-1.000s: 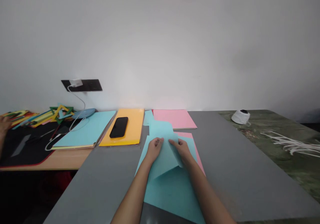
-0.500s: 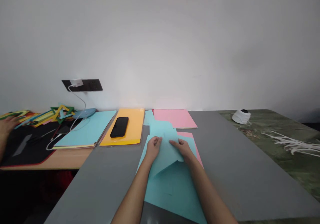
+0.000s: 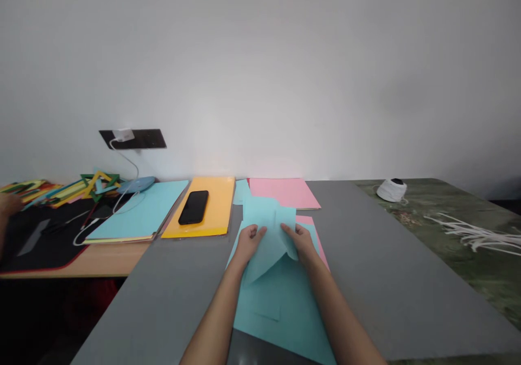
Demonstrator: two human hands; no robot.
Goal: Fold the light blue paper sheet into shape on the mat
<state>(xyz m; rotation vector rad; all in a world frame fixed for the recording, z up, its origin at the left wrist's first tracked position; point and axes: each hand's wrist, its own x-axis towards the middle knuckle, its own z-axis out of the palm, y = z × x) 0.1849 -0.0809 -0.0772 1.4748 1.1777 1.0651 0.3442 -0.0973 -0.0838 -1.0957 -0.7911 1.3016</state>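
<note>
In the middle of the head view, my left hand (image 3: 250, 243) pinches the left side of a light blue sheet of paper (image 3: 266, 251). My right hand (image 3: 300, 241) grips the same paper's right side between thumb and fingers. A vertical crease or split runs down its upper part, and its lower edge curls up off what lies below. Underneath are larger light blue sheets (image 3: 280, 327) on the grey table, with the edge of a pink sheet (image 3: 319, 245) showing at the right.
A black phone (image 3: 194, 207) lies on a yellow paper pack (image 3: 222, 205). Pink sheets (image 3: 280, 192) lie by the wall. White cords (image 3: 476, 232) and a thread spool (image 3: 392, 190) are at the right. Another person's hand (image 3: 8, 205) is far left, near coloured paper strips (image 3: 67, 192).
The held paper's right part has opened upward and apart along the vertical line. My right hand has shifted slightly right. The other person's hand has moved left.
</note>
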